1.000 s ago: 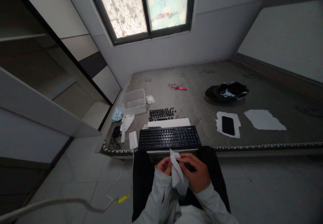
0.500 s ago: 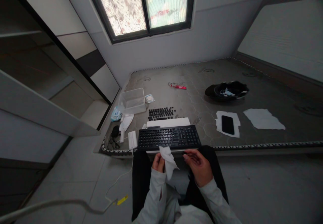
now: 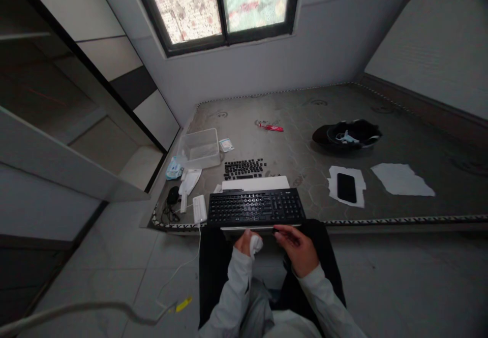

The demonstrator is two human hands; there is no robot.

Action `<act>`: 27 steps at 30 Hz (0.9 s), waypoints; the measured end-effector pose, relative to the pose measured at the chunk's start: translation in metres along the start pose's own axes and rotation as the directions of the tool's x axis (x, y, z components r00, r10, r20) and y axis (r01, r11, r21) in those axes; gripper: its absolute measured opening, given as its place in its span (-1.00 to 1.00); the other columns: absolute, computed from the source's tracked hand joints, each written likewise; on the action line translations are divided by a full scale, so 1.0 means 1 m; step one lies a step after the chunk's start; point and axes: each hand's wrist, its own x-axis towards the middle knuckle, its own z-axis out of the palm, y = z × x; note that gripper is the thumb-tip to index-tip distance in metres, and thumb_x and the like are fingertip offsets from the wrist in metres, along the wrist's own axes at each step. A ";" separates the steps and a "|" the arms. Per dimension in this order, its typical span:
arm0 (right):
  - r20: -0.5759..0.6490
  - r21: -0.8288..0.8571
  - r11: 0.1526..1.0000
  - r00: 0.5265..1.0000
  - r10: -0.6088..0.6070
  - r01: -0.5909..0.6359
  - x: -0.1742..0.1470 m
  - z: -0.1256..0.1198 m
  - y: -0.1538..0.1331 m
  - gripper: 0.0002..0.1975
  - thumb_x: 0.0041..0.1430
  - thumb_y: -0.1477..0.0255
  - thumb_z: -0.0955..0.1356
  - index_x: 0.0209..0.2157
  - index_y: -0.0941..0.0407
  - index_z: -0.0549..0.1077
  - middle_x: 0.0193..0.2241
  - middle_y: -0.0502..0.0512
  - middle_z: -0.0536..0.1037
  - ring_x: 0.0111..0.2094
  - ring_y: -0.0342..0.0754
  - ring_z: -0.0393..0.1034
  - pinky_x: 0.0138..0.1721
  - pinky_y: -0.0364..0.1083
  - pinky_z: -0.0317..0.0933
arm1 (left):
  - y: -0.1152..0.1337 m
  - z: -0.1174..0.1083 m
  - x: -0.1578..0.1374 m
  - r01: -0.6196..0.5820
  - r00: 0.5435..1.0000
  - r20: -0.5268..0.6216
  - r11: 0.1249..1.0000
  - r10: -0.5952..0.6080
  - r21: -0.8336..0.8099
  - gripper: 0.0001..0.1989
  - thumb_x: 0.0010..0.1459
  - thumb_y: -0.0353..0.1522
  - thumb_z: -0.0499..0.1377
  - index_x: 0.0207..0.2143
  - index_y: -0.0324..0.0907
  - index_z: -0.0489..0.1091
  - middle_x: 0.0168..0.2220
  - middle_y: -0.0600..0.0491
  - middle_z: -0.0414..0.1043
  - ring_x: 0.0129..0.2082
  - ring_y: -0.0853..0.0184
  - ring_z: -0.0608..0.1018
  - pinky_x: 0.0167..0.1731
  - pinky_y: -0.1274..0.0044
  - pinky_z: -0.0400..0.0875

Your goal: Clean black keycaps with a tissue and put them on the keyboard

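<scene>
Your left hand point(image 3: 244, 241) had its fingers curled tight around a balled white wipe point(image 3: 254, 245), soft, light and crushable; best gripped bunched. Your right hand point(image 3: 296, 249) hovered beside it, fingers loosely spread, just short of the black keyboard point(image 3: 255, 207).

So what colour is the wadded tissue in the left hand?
White, seen in the head view: the tissue bunched in the left hand.

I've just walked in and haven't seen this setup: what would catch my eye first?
A black keyboard with its keycaps pulled lies at the near edge of a grey mattress, loose black keycaps behind it. In front, the left hand grips a crumpled white wipe; the right hand is open beside it.
</scene>
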 end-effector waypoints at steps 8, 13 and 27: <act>0.072 -0.038 0.999 0.997 0.034 -0.031 0.066 -0.003 0.035 -0.65 -0.06 0.14 0.43 -0.34 0.13 0.51 -0.46 0.09 0.61 -0.42 -0.02 0.53 -0.37 -0.04 0.45 | 0.000 0.005 0.047 -0.241 0.970 0.108 0.873 0.216 0.423 -0.89 0.01 -0.35 0.21 -0.40 -0.14 0.53 -0.46 0.06 0.44 -0.42 0.32 0.45 -0.38 0.51 0.35; 0.124 -0.132 0.991 0.992 0.023 -0.006 0.129 0.001 0.055 -0.70 -0.10 0.23 0.44 -0.39 0.16 0.50 -0.57 0.02 0.58 -0.51 -0.06 0.50 -0.40 -0.05 0.43 | -0.006 0.012 0.103 -0.329 0.939 0.105 0.771 0.326 0.545 -0.79 0.08 -0.47 0.13 -0.32 -0.19 0.58 -0.23 -0.12 0.44 -0.23 0.22 0.50 -0.13 0.38 0.39; 0.181 -0.420 0.899 0.982 -0.047 0.120 0.199 0.023 0.088 -0.86 -0.01 0.43 0.35 -0.40 0.11 0.55 -0.49 0.05 0.65 -0.46 -0.06 0.52 -0.38 -0.09 0.39 | -0.017 0.042 0.189 -0.218 0.975 0.160 0.806 0.155 0.551 -0.76 0.00 -0.31 0.24 -0.34 -0.33 0.55 -0.34 -0.18 0.64 -0.38 0.30 0.60 -0.35 0.52 0.45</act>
